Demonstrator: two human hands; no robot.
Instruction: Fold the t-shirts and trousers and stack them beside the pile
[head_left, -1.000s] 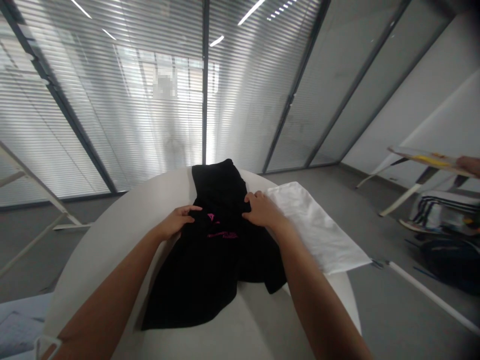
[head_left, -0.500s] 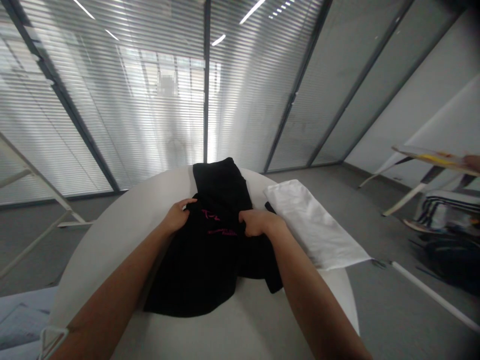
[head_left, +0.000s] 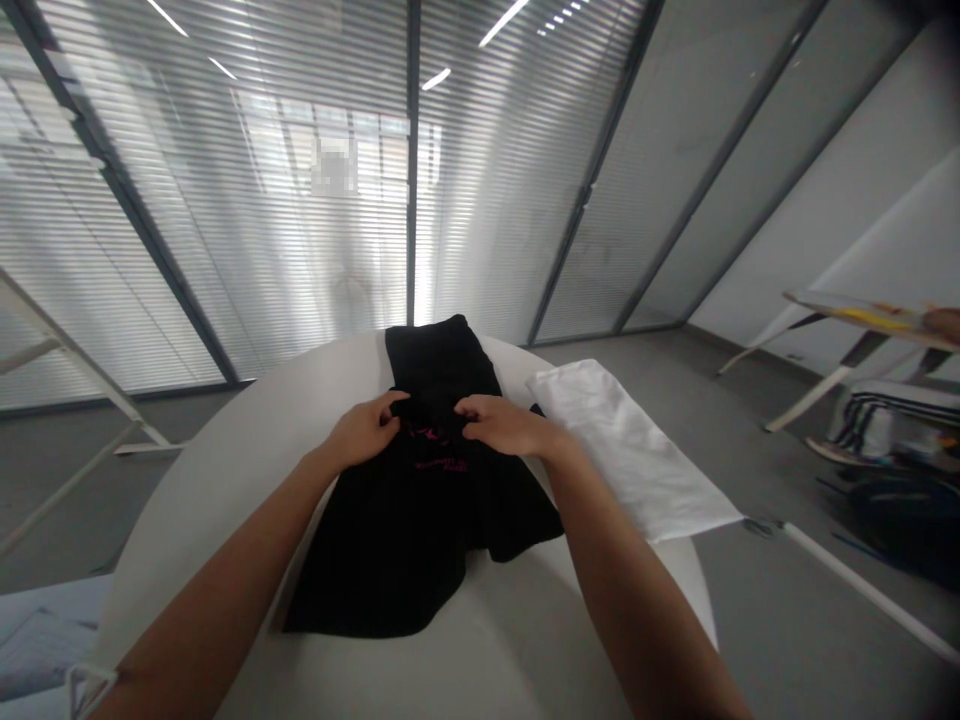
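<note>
A black T-shirt [head_left: 390,550] with pink lettering lies crumpled on a round white table [head_left: 202,470], its lower edge spread toward me. Near the top of the print, my left hand [head_left: 365,432] pinches the cloth at its left side. My right hand [head_left: 501,424] is closed on the fabric opposite, thumb and fingers pressed together. Between both hands the cloth is bunched and partly covers the print. Beyond them, more black fabric [head_left: 439,350] lies flat up to the far table edge; whether it belongs to the same shirt I cannot tell.
White folded cloth [head_left: 630,450] lies at the table's right, its corner hanging past the edge. Glass panels with blinds [head_left: 315,230] stand behind the table. At far right are another table [head_left: 862,312] and part of a person's hand [head_left: 943,322]. A white metal frame [head_left: 82,360] stands left.
My right hand has moved left and slightly away from me, drawing the shirt's cloth closer to my left hand. The fabric is more bunched, and the shirt's right part has shifted.
</note>
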